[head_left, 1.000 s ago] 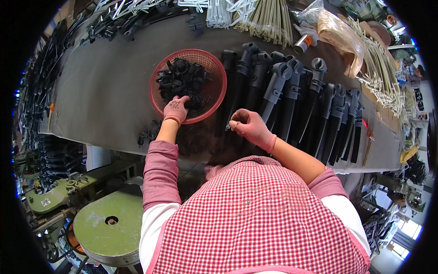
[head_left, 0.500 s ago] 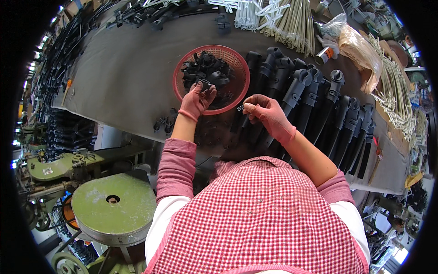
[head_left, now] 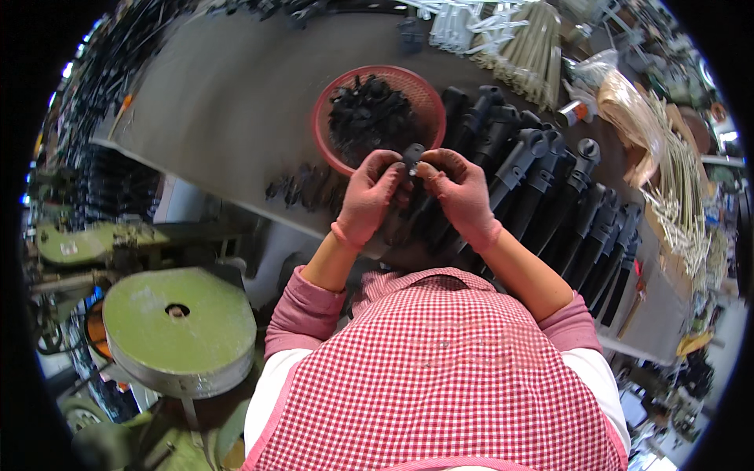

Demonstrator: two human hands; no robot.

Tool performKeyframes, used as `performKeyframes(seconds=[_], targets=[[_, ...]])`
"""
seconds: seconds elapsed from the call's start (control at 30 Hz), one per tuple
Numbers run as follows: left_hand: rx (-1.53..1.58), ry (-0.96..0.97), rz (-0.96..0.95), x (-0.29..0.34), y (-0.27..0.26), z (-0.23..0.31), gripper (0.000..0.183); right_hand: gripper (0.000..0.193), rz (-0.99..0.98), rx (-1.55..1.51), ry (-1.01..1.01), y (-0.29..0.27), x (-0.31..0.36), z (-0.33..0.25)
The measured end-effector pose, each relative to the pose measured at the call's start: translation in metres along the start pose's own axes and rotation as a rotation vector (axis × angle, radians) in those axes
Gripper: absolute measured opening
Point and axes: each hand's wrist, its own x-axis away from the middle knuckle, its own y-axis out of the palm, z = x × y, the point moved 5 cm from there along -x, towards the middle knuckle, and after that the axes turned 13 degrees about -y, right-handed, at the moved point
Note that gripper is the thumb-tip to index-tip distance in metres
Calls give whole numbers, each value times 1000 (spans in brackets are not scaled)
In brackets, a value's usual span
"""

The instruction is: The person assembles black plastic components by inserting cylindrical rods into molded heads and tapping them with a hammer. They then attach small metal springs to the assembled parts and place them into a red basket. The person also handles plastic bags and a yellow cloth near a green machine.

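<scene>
My left hand (head_left: pixel 367 196), in a pink work glove, pinches a small black plastic part (head_left: pixel 412 151) just off the near rim of the red plastic basket. My right hand (head_left: pixel 465 196), gloved alike, is closed right beside it, its thumb and fingertips at the part. A tiny bright metal spring (head_left: pixel 415 167) shows between the fingertips, mostly hidden by them. Similar black plastic pieces (head_left: pixel 369 110) lie heaped in the red basket (head_left: pixel 438 100). Left of my left wrist, several small dark pieces (head_left: pixel 290 188) lie along the table edge.
Black tubes with jointed ends (head_left: pixel 518 165) lie in a row at the right. Behind them are bundles of pale rods (head_left: pixel 530 51), a can (head_left: pixel 576 112) and a plastic-wrapped package (head_left: pixel 624 106). A green machine with a round cover (head_left: pixel 179 330) stands at the lower left, beside the grey table (head_left: pixel 212 102).
My left hand has come away from the basket with the black part, and my right hand has moved in with the spring. The two hands now meet. The view has shifted slightly.
</scene>
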Motion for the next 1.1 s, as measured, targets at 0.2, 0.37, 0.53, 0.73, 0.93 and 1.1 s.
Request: performKeyframes(seconds=[0.2, 0.37, 0.53, 0.73, 0.93, 1.1], targets=[[192, -70, 6, 36, -20, -68, 15, 15, -145, 181, 249, 9, 37, 26], [361, -142, 138, 76, -31, -125, 21, 19, -218, 316, 307, 26, 75, 58], [473, -204, 222, 104, -47, -151, 15, 29, -426, 284, 518, 42, 81, 79], [499, -32, 378, 111, -88, -162, 23, 35, -738, 425, 170, 98, 76, 92], [347, -96, 878, 103, -174, -193, 35, 31, -1122, 1039, -139, 169, 46, 165], [370, -249, 874, 107, -217, -216, 40, 21, -1288, 1401, -85, 198, 22, 218]])
